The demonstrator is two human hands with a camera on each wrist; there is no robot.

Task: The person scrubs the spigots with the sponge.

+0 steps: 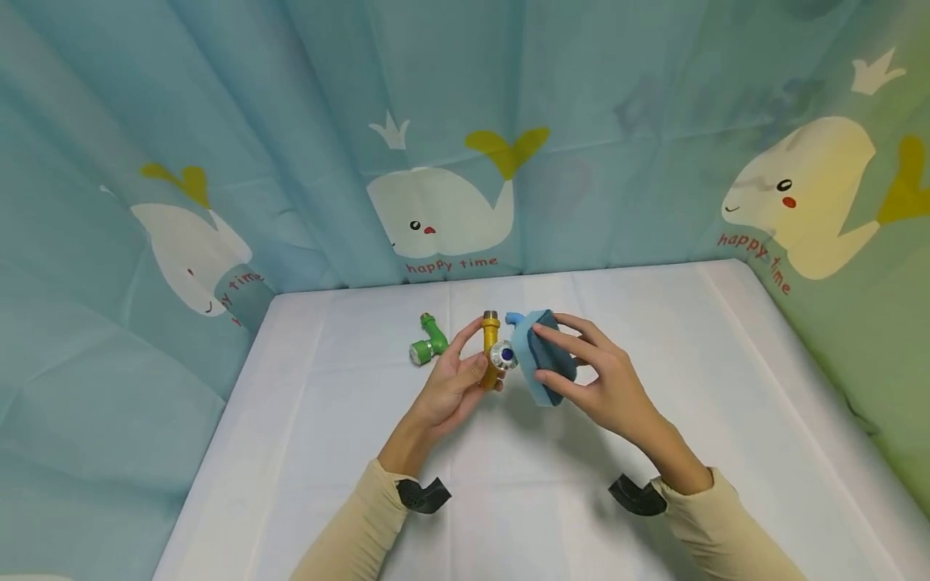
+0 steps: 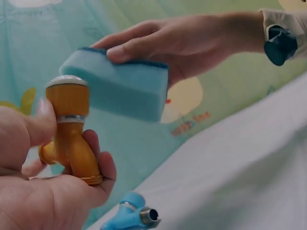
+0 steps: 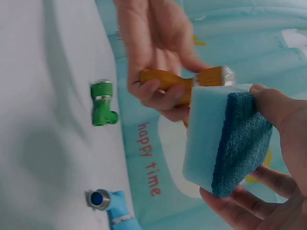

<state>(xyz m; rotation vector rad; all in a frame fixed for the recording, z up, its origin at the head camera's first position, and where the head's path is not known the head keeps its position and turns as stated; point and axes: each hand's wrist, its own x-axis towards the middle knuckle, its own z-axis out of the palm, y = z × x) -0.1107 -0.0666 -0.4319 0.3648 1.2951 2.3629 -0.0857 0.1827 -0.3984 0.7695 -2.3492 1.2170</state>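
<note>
In the head view my left hand (image 1: pixel 450 389) grips a yellow-orange faucet (image 1: pixel 491 332) by its body, its clear-capped knob facing up toward the camera. My right hand (image 1: pixel 610 379) pinches a blue sponge (image 1: pixel 541 355) by its darker scouring layer, fingers above and thumb below. The sponge's light foam side faces the faucet, close beside the knob; whether they touch I cannot tell. From the left wrist, the orange faucet (image 2: pixel 72 139) stands upright in the fingers with the sponge (image 2: pixel 120 86) just behind it. The right wrist view shows the sponge (image 3: pixel 225 139) partly covering the faucet.
A green faucet (image 1: pixel 430 340) lies on the white-covered table (image 1: pixel 349 484), left of the left hand. Mostly hidden behind the sponge is a blue faucet (image 1: pixel 514 318), plainer in the right wrist view (image 3: pixel 120 211). A whale-print curtain (image 1: pixel 312 161) encloses the table's back and sides.
</note>
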